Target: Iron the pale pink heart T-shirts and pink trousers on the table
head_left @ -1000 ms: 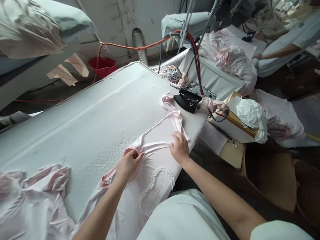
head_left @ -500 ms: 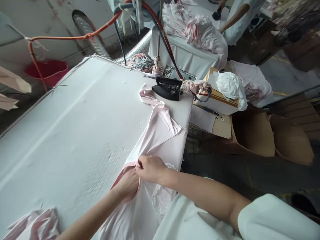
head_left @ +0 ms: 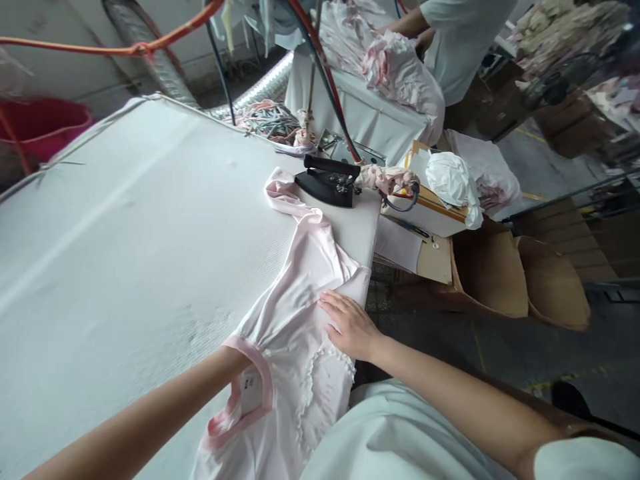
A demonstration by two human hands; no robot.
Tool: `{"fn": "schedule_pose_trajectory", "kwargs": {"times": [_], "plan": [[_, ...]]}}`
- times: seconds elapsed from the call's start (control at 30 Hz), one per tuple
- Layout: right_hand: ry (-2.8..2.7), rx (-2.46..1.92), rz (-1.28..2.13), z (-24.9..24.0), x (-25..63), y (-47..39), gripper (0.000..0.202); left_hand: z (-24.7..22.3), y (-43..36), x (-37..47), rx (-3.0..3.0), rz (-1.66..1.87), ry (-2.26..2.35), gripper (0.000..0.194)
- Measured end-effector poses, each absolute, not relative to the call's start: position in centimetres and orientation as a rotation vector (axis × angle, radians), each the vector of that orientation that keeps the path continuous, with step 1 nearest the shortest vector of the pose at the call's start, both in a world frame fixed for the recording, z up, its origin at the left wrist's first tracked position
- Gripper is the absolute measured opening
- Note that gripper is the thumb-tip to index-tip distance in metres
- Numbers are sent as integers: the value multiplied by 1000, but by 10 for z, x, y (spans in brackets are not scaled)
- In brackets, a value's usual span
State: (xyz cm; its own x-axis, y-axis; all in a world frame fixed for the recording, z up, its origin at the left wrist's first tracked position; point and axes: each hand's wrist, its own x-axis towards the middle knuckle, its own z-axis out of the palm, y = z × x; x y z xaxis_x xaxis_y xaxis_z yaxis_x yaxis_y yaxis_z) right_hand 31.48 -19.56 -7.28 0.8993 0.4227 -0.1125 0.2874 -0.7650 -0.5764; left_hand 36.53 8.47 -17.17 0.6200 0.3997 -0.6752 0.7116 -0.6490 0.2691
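A pale pink shirt (head_left: pixel 305 267) with a pink neckband (head_left: pixel 266 387) and a ruffled front panel lies along the right edge of the white padded table. My left hand (head_left: pixel 239 359) reaches in through the neck opening; the fabric covers its fingers, so their state does not show. On top of the shirt rests my right hand (head_left: pixel 350 327), palm down with fingers stretched out, beside the ruffled trim. Past the sleeve's far end stands a black iron (head_left: pixel 327 181) on the table corner, close to the pink cuff.
Cords hang above the iron. A box (head_left: pixel 425 207) with a white cloth bundle (head_left: pixel 454 180) stands off the table's right side, near open cartons (head_left: pixel 490 273). A co-worker (head_left: pixel 465 40) stands beyond a garment pile (head_left: pixel 400 70). At left is a red tub (head_left: pixel 45 127).
My left hand has gone deeper into the shirt through the neck. The right hand has let go of the neckband and moved up and right, now flat on the fabric.
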Motion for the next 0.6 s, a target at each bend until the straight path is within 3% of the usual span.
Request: {"fn": "schedule_pose_trajectory", "kwargs": {"times": [0.1,0.23,0.3,0.43,0.53,0.6], "plan": [[-868,-2595,320,-109,329,-187,67,-141,117,336,2355,-843,336,24],[-1181,-2558,337,-121,369,-158,66,-98,118,285,2635,-344,-465,30],[-1391,-2460,361,-118,400,-154,63,-89,90,271,2862,-86,-148,41],[-1518,-2458,347,-109,485,-168,59,-96,32,277,2808,-25,854,60],[-1295,-2677,143,-96,549,-181,60,-105,19,285,2684,61,1084,69],[-1382,-2711,133,-89,582,-186,48,-109,21,286,2642,70,1096,68]]}}
